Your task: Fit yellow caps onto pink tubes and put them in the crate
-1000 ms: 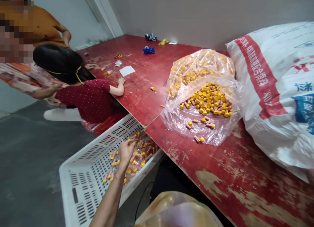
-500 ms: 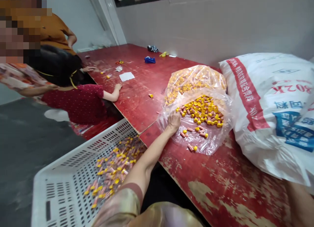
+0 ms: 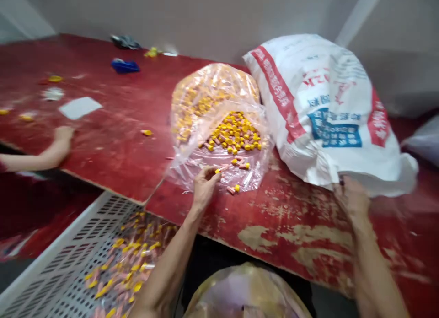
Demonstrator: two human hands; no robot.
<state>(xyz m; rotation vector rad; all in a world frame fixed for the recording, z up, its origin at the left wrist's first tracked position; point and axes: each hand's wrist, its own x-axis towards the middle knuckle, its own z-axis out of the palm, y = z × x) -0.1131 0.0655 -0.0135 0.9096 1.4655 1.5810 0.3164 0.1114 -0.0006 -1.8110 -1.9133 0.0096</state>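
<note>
My left hand pinches a small yellow-capped pink piece above the near edge of an opened clear plastic bag. A heap of similar yellow-capped pieces lies in the bag's mouth, and a few lie loose near my fingers. My right hand is at the near edge of a big white woven sack, fingers curled together. Motion blur smears it; a small dark spot shows at the fingertips, and what they hold is unclear.
At lower left a white perforated basket holds many yellow-capped pieces, seemingly in clear tubes. Another person's hand rests on the red table. Farther back are a white paper, a blue tape dispenser and a yellow item.
My view has turned right. My left hand has moved from the bag's left edge to its near edge and pinches a piece. My right hand has come into clearer view at the sack.
</note>
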